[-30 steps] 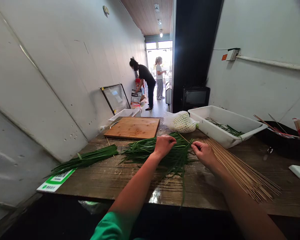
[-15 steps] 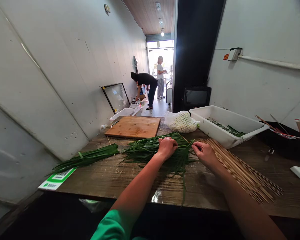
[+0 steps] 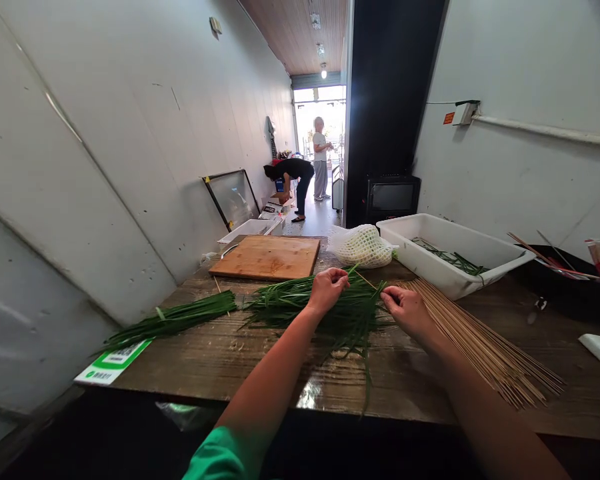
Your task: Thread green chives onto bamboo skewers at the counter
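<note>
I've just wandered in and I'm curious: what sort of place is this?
Probably the food-preparation corner of a small shop or eatery: the table bears a cutting board, long green leaves and a spread of thin sticks.

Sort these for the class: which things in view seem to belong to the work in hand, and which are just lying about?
Likely in use:
chive-like leaves, at the left hand and right hand
thin wooden sticks

Likely just lying about:
wooden cutting board
foam-netted bundle
black-framed pane
</note>
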Action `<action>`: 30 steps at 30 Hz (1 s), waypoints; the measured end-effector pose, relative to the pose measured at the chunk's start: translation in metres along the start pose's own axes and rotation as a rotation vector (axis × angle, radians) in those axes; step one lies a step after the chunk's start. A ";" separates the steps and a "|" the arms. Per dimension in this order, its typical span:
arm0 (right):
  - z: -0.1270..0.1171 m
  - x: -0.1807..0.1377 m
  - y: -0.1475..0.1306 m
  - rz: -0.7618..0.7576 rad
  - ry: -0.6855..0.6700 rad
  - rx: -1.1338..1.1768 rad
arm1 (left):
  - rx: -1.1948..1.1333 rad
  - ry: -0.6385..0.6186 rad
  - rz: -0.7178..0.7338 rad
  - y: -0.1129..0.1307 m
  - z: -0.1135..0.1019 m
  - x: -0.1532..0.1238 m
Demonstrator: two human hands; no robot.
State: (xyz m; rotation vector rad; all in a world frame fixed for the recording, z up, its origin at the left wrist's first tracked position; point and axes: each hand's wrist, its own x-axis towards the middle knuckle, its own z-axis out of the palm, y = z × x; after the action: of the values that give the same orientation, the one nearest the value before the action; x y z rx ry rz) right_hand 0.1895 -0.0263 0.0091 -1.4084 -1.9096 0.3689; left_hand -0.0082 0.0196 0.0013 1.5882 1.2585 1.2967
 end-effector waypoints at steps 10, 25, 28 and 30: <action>0.002 -0.001 -0.001 0.017 -0.030 0.009 | -0.104 -0.046 0.025 0.001 0.003 -0.001; 0.001 -0.002 -0.003 0.006 -0.030 -0.001 | -0.164 0.031 0.049 0.006 0.003 -0.004; 0.001 -0.002 -0.004 0.011 -0.031 -0.012 | -0.187 0.032 0.049 0.007 0.003 -0.004; 0.001 -0.002 -0.003 0.011 -0.031 -0.010 | -0.186 0.039 0.051 0.006 0.003 -0.004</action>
State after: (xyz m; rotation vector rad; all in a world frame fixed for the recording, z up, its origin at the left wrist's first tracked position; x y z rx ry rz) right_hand 0.1868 -0.0289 0.0097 -1.4279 -1.9316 0.3889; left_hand -0.0040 0.0146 0.0056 1.4777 1.0930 1.4387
